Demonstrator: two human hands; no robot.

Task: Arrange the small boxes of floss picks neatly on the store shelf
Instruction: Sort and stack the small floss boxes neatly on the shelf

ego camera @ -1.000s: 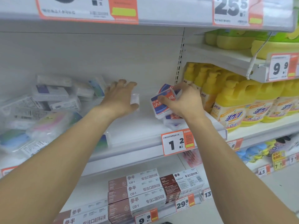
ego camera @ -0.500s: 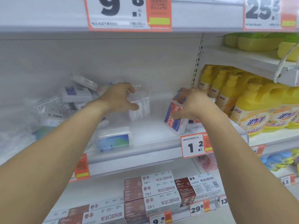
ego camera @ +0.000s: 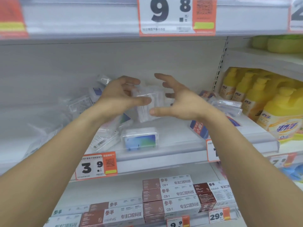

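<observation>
Two hands meet at the middle of the frame around one clear box of floss picks, which stands upright on the shelf against the back panel. The left hand curls around the box from its left, thumb across the front face and fingers over the top, so it seems to be holding the box steady; the blur leaves it unclear how firm that contact is. The right hand is spread wide just right of the box, thumb low and fingers fanned, holding nothing, likely ready to square the box from the other side. Lower centre, a blue-labelled box lies flat near the shelf's front lip, probably waiting to be lined up. Left of centre, clear packs lie in a loose, tilted heap, not yet sorted. Right of centre, red-and-blue boxes lean beside more clear boxes that lie on their sides. Yellow bottles fill the far right bay, well apart from the work. Most of the tidying looks still to be done.
</observation>
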